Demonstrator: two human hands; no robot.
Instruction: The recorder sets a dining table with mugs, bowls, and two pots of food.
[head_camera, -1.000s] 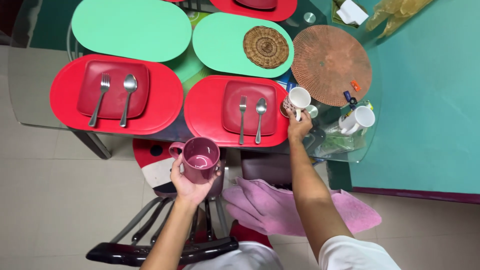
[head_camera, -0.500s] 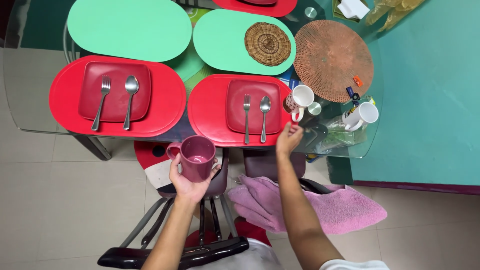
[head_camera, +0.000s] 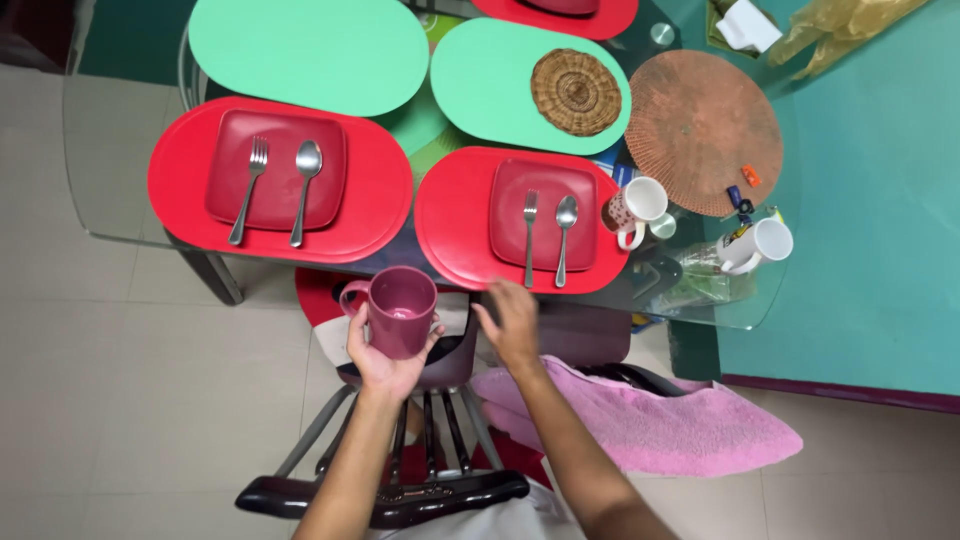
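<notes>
My left hand (head_camera: 385, 362) grips a maroon mug (head_camera: 397, 310) from below, holding it upright over a chair, just in front of the glass table's near edge. My right hand (head_camera: 512, 322) hovers empty with fingers spread, to the right of the mug and below the right red placemat (head_camera: 455, 220). That mat bears a square red plate (head_camera: 542, 213) with a fork (head_camera: 528, 235) and a spoon (head_camera: 564, 232). A white patterned mug (head_camera: 636, 208) stands at the mat's right edge.
The left red placemat (head_camera: 180, 185) holds a second plate with fork and spoon. Two green mats, a small wicker coaster (head_camera: 576, 92) and a round woven mat (head_camera: 703, 130) lie farther back. Another white mug (head_camera: 760, 244) stands at the right corner. A pink towel (head_camera: 660, 420) drapes a chair.
My right hand let go of the white patterned mug, left it by the right placemat, and drew back left toward the maroon mug. The left hand kept holding its mug.
</notes>
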